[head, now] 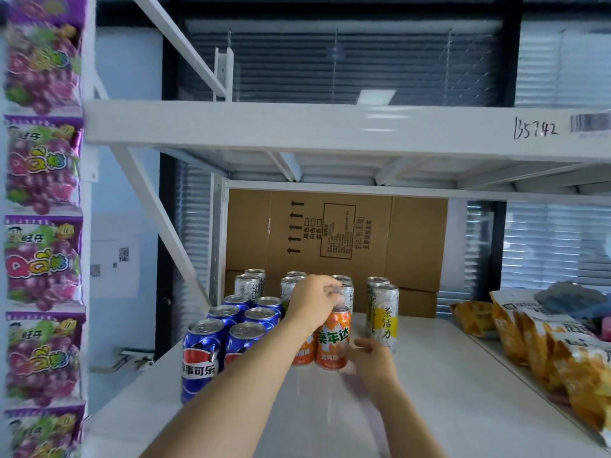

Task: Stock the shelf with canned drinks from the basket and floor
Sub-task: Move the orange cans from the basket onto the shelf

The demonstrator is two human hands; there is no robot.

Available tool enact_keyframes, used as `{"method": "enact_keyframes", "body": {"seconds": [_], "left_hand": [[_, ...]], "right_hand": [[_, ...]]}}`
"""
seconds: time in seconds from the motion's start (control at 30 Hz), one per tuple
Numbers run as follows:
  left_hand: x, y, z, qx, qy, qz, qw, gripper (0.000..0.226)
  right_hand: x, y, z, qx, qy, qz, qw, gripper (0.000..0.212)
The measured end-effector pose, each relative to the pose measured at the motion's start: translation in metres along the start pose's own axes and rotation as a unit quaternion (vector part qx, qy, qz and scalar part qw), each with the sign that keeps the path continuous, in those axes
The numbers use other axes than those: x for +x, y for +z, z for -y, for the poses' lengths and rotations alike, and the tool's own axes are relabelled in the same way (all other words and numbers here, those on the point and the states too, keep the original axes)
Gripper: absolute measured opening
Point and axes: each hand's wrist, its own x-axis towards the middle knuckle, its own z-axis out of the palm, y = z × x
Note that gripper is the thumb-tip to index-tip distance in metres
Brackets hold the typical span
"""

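Both hands reach onto the white shelf (pixel 429 408). L hand (pixel 312 300) sits over the top of the orange can (pixel 334 338); its fingers (pixel 332 292) are curled down & bunched on the can's top rim, though there's blur there. R hand (pixel 372 357) is low at the can's right side, near the base. Its fingers (pixel 360 343) are bent w/ tips touching the can wall, and I can't tell if they actually grip or just rest.

The orange can stands upright on the shelf, mid-front. A second orange can (pixel 302 355) is just beside it on the left, mostly hidden by the L forearm. Blue cola cans (pixel 205 352) stand in two rows of three to the left, near the shelf edge. Tall silver cans (pixel 383 312) stand in pairs behind; one w/ a yellow label is just right of the orange can. A cardboard box (pixel 334 239) stands at the back. Yellow snack bags (pixel 545 358) lie on the shelf at right, well apart from the cans. Purple candy packs (pixel 39 259) hang in a strip at far left.
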Motion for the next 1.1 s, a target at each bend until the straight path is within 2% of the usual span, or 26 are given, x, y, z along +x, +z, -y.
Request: {"method": "enact_keyframes", "body": {"seconds": [0.13,0.37,0.53,0.73,0.83,1.0,1.1], "left_hand": [[-0.023,-0.007,0.004,-0.081,-0.033,-0.033,0.996,0.028],[-0.05,-0.016,0.01,-0.234,-0.087,-0.087,0.964,0.024],[-0.089,-0.051,-0.005,-0.326,-0.075,-0.148,0.931,0.019],[-0.156,-0.125,-0.012,-0.339,-0.079,-0.225,0.91,0.017],[-0.208,-0.171,-0.007,-0.318,-0.083,-0.273,0.904,0.018],[-0.336,-0.265,0.012,-0.316,-0.128,-0.376,0.862,0.017],[-0.412,-0.314,0.021,-0.296,-0.142,-0.411,0.85,0.013]], "right_hand": [[-0.008,-0.002,-0.001,0.059,0.01,-0.071,0.996,0.04],[-0.028,0.011,0.038,0.232,-0.024,-0.1,0.967,0.021],[-0.078,0.04,0.075,0.294,-0.092,-0.062,0.949,0.011],[-0.16,0.088,0.121,0.324,-0.129,0.036,0.937,0.015],[-0.214,0.115,0.139,0.347,-0.125,0.089,0.925,0.015],[-0.339,0.181,0.15,0.355,-0.088,0.178,0.914,0.013],[-0.415,0.214,0.152,0.358,-0.077,0.221,0.904,0.014]]}}
